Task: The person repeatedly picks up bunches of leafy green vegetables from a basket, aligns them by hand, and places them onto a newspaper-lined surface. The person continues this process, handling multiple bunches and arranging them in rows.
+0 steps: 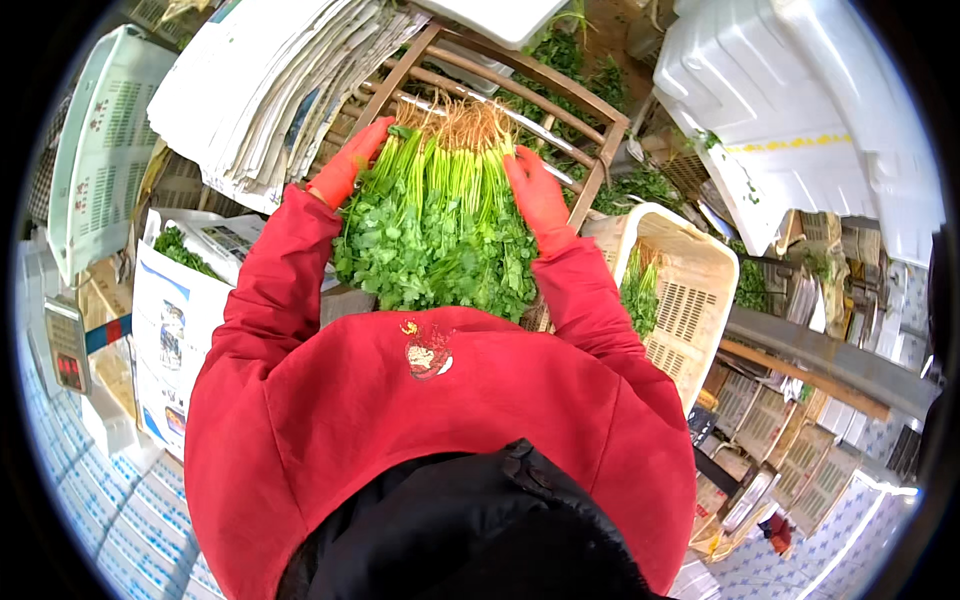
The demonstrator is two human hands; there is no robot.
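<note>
A wide bunch of cilantro (440, 245) lies in front of me, leaves toward my body. Its tangled brown roots (460, 124) point away over a brown slatted rack (613, 140). Both hands wear orange-red gloves. My left hand (350, 166) is closed against the left side of the bunch, near the top of the stems. On the opposite side, my right hand (538, 194) grips the stems just below the roots. Some fingers of each hand are hidden by the greens. The bunch is held between the two hands.
A thick stack of newspapers (265, 90) lies at the far left. To my right stands a cream plastic crate (690, 300) with more cilantro inside. White foam boxes (790, 110) are piled at the far right. A scale display (68, 345) stands at left.
</note>
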